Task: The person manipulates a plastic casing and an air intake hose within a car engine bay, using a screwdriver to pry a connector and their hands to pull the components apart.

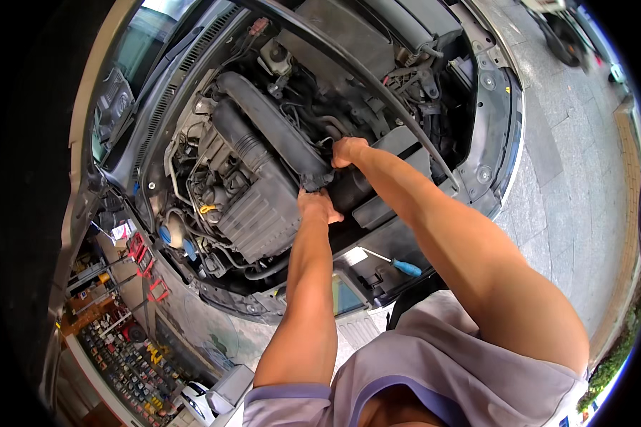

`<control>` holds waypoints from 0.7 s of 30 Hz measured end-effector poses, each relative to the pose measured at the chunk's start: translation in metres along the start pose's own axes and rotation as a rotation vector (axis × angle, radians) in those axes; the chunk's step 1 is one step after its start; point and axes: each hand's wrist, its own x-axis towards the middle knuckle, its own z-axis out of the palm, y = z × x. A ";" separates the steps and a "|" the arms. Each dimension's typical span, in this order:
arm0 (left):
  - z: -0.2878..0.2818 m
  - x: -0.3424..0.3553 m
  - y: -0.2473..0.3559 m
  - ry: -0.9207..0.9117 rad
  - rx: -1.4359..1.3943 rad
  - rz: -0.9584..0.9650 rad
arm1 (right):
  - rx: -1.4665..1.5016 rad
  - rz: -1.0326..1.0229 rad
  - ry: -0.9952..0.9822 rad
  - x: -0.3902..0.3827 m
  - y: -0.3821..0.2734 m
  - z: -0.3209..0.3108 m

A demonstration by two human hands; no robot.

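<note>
Both my arms reach into the open engine bay of a car. My left hand (pixel 319 206) grips the near end of a long black plastic air duct (pixel 271 121), its thumb out to the right and its other fingertips hidden beneath the duct. To the right of that end, my right hand (pixel 350 151) is closed, with its fingers curled toward the duct's side. What those fingers hold is hidden. A ribbed black engine cover (pixel 260 219) lies left of my left hand, joined to a corrugated hose (pixel 249 146).
A screwdriver (pixel 406 267) with a blue handle lies on the front edge of the car. The hood prop rod (pixel 377 85) crosses the bay above my right arm. A yellow dipstick handle (pixel 207 209) and a round reservoir (pixel 171 231) sit at the left. Shelves of small goods (pixel 132 363) stand lower left.
</note>
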 end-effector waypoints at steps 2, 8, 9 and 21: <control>-0.006 -0.001 -0.004 0.039 0.002 -0.003 | 0.004 -0.004 0.006 0.002 0.000 -0.008; 0.004 0.001 0.002 0.023 -0.006 0.001 | -0.009 -0.015 0.033 -0.008 -0.001 0.003; 0.003 0.002 0.002 0.022 -0.002 0.005 | -0.021 -0.044 0.040 -0.009 0.000 0.003; 0.008 -0.005 0.000 0.091 -0.045 -0.009 | -0.016 -0.002 0.044 -0.009 -0.001 0.010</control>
